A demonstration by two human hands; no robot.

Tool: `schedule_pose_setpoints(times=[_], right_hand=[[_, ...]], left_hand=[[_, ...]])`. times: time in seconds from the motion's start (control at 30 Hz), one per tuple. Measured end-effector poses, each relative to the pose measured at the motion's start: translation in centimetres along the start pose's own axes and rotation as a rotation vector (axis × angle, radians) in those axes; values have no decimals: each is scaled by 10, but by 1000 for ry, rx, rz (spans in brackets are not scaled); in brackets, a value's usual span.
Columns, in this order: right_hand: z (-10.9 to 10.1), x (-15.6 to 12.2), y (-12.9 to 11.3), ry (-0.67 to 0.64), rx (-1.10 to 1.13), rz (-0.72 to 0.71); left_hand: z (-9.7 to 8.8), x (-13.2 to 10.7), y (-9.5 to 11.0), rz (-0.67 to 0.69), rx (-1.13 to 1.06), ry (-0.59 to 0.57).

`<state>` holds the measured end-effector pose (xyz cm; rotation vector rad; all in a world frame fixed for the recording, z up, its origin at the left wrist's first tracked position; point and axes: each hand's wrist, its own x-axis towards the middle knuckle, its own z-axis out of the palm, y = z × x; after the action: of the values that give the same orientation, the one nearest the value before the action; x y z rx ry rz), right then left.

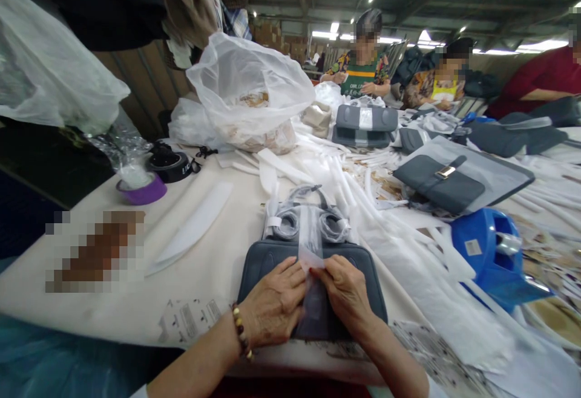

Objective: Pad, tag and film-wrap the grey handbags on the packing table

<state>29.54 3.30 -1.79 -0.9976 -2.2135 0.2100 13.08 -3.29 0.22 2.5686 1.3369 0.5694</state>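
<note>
A dark grey-blue handbag (267,259) lies flat on the table directly before me. Its handles (297,195) point away from me, and two wrapped, coiled rings sit beside a translucent plastic strip (310,228) that runs down the bag's middle. My left hand (275,301), with a beaded bracelet, rests on the bag, fingers stretched flat against the left side of the strip. Thumb and fingers of my right hand (347,289) pinch the strip's folded end from the right. The fingertips of both hands nearly meet at the strip.
A blue tape dispenser (490,253) and another grey bag (447,183) lie to the right. White foam strips (358,204) spread across the table. At left are a purple tape roll (143,189) and a black belt-like coil (169,164). Behind stands a plastic sack (254,89); several people work beyond.
</note>
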Motion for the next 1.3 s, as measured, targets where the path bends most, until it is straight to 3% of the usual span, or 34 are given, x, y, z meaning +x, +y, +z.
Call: schedule_pose_setpoints(times=[0.17, 0.33, 0.5, 0.67, 0.77, 0.83, 0.93, 1.0, 1.1, 1.2, 1.3], right_hand=[[5, 0, 1, -28, -83, 47], [5, 8, -4, -223, -147, 223], [2, 14, -10, -265, -159, 310], [1, 18, -12, -264, -130, 380], [-6, 13, -12, -144, -35, 337], [-22, 1, -6, 4, 66, 247], [-65, -26, 20, 243, 61, 204], [-104, -44, 48, 405, -61, 276], [-163, -61, 98, 586, -215, 535], [-204, -66, 150, 614, -250, 765], [-217, -63, 190, 541, -190, 887]], left_hand=[[-4, -2, 0, 9, -74, 63], [-6, -1, 6, -14, -70, 175], [16, 11, 8, -10, 233, 288], [37, 18, 6, -121, 495, 182], [36, 19, 6, -148, 517, 134], [34, 19, 7, -151, 528, 113], [30, 20, 9, -133, 546, 126], [29, 20, 11, -99, 554, 198], [34, 18, 8, -52, 554, 312], [47, 14, -6, -46, 487, 345], [62, 7, -26, -14, 486, 331]])
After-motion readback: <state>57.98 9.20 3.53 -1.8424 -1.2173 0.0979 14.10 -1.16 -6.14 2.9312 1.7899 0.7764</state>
